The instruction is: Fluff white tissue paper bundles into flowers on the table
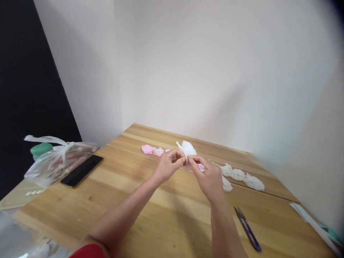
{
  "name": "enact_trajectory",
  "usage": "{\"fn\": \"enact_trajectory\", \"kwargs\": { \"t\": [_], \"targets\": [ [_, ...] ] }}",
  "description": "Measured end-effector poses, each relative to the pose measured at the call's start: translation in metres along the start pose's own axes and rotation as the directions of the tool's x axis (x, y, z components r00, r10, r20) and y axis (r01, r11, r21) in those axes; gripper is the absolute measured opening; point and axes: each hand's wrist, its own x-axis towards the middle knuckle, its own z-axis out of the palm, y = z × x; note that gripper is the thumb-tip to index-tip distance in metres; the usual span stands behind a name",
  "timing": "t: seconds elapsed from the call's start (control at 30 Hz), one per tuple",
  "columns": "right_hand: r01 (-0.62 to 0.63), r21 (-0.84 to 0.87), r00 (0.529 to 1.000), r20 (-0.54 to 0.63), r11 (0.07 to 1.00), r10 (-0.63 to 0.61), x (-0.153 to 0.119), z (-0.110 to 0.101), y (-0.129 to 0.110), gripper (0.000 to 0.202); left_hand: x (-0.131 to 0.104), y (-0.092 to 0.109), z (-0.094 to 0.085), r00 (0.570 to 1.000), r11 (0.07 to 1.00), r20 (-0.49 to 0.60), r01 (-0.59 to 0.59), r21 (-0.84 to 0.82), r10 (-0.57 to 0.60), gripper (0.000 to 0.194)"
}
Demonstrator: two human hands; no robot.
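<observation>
Below my grip spreads the table (161,211), bag (60,163) at nine o'clock, phone (82,171) beside it, snips (245,225) at five. My left hand (170,166) and right hand (211,175) pinch the paper (189,148) above the table, fingertips closed on it. White bunches (238,174) lie at four, pink bunches (147,149) at nine.

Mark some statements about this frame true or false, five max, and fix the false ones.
1. The left hand and right hand both pinch the thin white piece. True.
2. The purple-handled snips are in the right hand. False: they lie on the table, right of the right forearm.
3. The phone lies next to the plastic bag. True.
4. The pink crumpled pieces lie to the right of the white crumpled pieces. False: they lie to the left.
5. The phone's screen is dark. True.
</observation>
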Motion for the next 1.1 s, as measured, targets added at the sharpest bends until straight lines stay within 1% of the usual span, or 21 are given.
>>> {"fn": "enact_trajectory", "kwargs": {
  "t": [0.1,0.27,0.53,0.77,0.97,1.1],
  "targets": [
    [0.008,0.011,1.0,0.007,1.0,-0.008,0.0,-0.001,-0.001,0.023,0.0,0.0,0.0,1.0,1.0,-0.001,-0.005,0.004,0.005,0.016],
    [0.021,-0.03,1.0,0.0,0.999,-0.021,0.0,0.0,-0.001,0.02,-0.001,0.003,0.001,1.0,1.0,0.003,0.006,-0.011,-0.006,0.019],
    [0.001,-0.015,1.0,0.004,1.0,-0.001,0.001,-0.001,0.0,0.022,0.001,0.0,0.001,1.0,0.999,0.004,0.013,-0.049,-0.013,0.024],
    [-0.038,-0.001,0.999,0.013,0.999,0.038,0.002,0.0,0.002,0.022,0.001,0.004,0.001,1.0,0.994,0.0,0.024,-0.108,-0.024,0.029],
    [-0.064,0.041,0.996,0.071,0.997,0.061,0.003,0.004,0.003,0.022,0.004,-0.006,0.001,0.996,0.997,-0.075,0.032,-0.076,-0.037,0.027],
    [-0.109,0.085,0.991,0.088,0.99,0.101,0.005,0.003,0.005,0.022,0.006,-0.009,0.0,0.997,0.994,-0.065,0.04,-0.105,-0.047,0.026]
  ]
}}
